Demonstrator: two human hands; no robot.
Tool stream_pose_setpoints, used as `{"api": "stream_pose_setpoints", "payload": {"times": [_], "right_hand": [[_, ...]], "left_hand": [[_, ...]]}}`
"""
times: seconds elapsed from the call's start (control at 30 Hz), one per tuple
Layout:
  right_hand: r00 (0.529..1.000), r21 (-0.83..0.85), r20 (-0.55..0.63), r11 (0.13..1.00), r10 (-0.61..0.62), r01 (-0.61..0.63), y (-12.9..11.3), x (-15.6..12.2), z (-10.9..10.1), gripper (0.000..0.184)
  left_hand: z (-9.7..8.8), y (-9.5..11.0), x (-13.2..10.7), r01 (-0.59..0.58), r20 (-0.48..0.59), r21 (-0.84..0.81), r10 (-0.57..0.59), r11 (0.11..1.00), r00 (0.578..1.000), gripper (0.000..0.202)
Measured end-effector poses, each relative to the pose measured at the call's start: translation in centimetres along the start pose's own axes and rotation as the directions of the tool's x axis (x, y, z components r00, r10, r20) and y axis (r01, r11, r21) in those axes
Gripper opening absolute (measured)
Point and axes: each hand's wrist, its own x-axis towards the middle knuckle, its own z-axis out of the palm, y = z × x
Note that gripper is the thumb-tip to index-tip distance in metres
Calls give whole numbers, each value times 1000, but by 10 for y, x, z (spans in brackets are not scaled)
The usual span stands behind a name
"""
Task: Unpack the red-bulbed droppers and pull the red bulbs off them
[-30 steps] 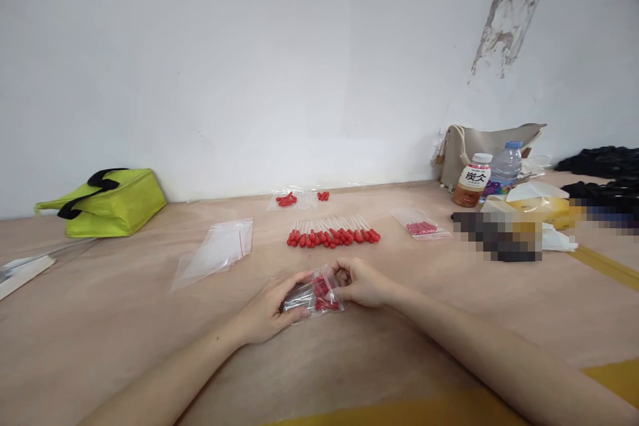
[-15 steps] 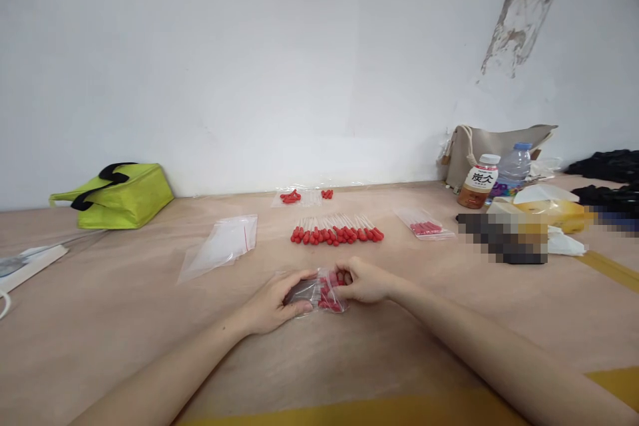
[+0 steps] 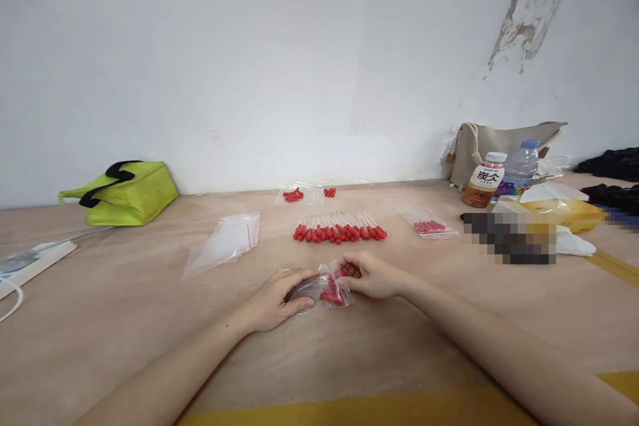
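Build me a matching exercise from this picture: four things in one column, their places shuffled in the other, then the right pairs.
Things
1. Left hand
2. Loose red-tipped sticks
3. Lime-green bag
4. White-capped bottle

Places
A. In front of the beige bag
B. At the end of the held zip bag away from the red tips inside it
C. In a row across the middle of the table
D. Near the wall, on the left side

Pairs: 1-B, 2-C, 3-D, 4-A
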Motion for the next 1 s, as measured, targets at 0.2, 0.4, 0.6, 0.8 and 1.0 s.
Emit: {"api": "stream_pose_setpoints", "payload": {"times": [0.2,0.4,0.6,0.8,1.0], "right_hand": [[975,309,24,926,222,-219,3,-7,-24,30],[961,375,-98,904,258,-204,14,-17,-77,26],[897,468,-375,883,235,-35,16,-24,-110,25],[774,184,-632,962,-41,201,-7,0,-44,29],[779,-453,-377,833,-501,317,-17,3,23,15]], "left_hand": [[-1,-1,0,-1,-5,20,1,1000,1000,45],[1,-9,1,-78,-3,18,78,997,997,39],[-5,-8,0,0,64,-71,4,997,998,36],[-10,10,23,201,-52,-461,-253,864,966,35],[1,33,57,268,155,-957,-581,114,799,21]]}}
